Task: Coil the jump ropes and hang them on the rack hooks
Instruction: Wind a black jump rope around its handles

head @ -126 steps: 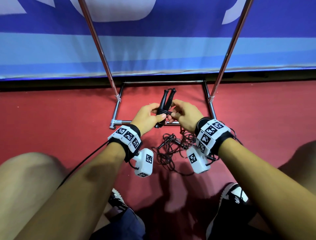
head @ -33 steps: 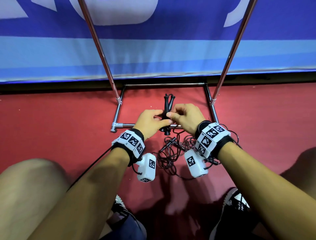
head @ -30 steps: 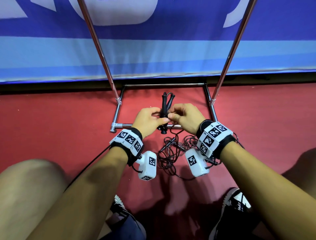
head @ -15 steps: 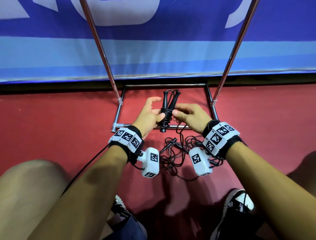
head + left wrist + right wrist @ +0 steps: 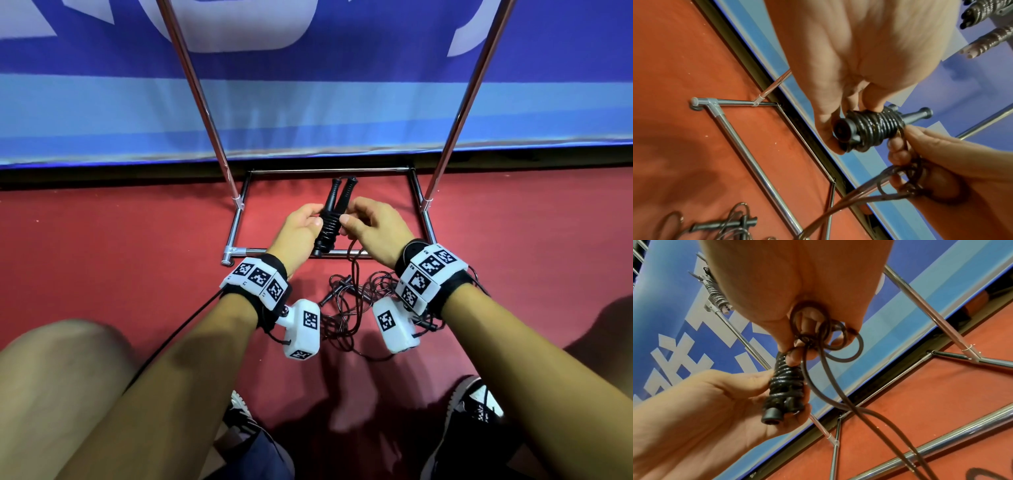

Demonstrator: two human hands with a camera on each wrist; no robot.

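Two black jump-rope handles [image 5: 334, 214] are held side by side, with black cord wound in tight turns around their lower half [image 5: 875, 128] [image 5: 786, 382]. My left hand [image 5: 299, 229] grips the wound handles from the left. My right hand [image 5: 371, 226] pinches loops of the same cord [image 5: 818, 331] beside the handles; the loose cord [image 5: 849, 404] trails down to the floor. A tangled pile of more black rope [image 5: 352, 308] with another handle [image 5: 723, 224] lies on the red floor below my wrists. Coiled ropes [image 5: 986, 9] [image 5: 716, 293] hang on the rack above.
The chrome rack's base frame [image 5: 236, 233] lies on the red floor just beyond my hands, with two slanted uprights [image 5: 198, 92] [image 5: 462, 102] rising before a blue banner wall [image 5: 325, 113]. My knees and shoes [image 5: 476, 407] are at the bottom.
The handles have tilted slightly and more turns of cord sit around them. My left fingers, spread half a second ago, have closed on the bundle; my right hand has moved in close.
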